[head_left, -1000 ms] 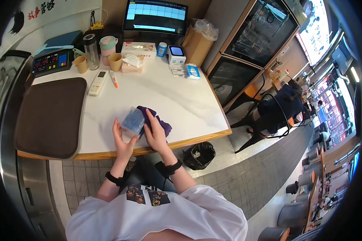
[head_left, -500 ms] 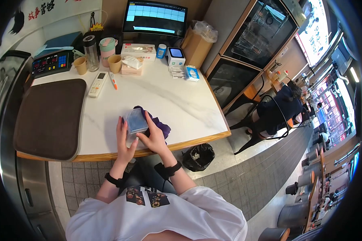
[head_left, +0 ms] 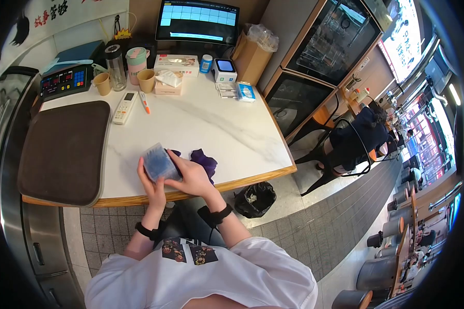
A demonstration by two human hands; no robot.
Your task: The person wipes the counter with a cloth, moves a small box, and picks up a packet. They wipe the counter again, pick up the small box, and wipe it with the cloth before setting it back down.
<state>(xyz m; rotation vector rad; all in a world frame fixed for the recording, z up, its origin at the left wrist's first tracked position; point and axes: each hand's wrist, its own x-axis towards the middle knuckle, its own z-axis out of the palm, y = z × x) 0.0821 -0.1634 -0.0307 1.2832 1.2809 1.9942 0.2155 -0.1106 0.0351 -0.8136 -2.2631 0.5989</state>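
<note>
**Both hands are grasping a tilted clear box**

Spreading under the work is a pale worktop (head_left: 227, 123), with a dark tray (head_left: 64, 149) lying at nine o'clock from the box. A lit monitor (head_left: 197, 21) is standing between twelve and one o'clock. Purple cloth (head_left: 205, 160) is lying bunched at three o'clock, beside the right hand (head_left: 193, 177); whether that hand is also pinching some of it, I cannot tell. The left hand (head_left: 153, 184) is supporting the opposite side. Between them, the clear box (head_left: 158, 164), showing blue inside, is leaning over the near part of the worktop. Handling is apparently under way, not finished: neither hand is releasing the box, and whether its lid is closed is not showing.
</note>
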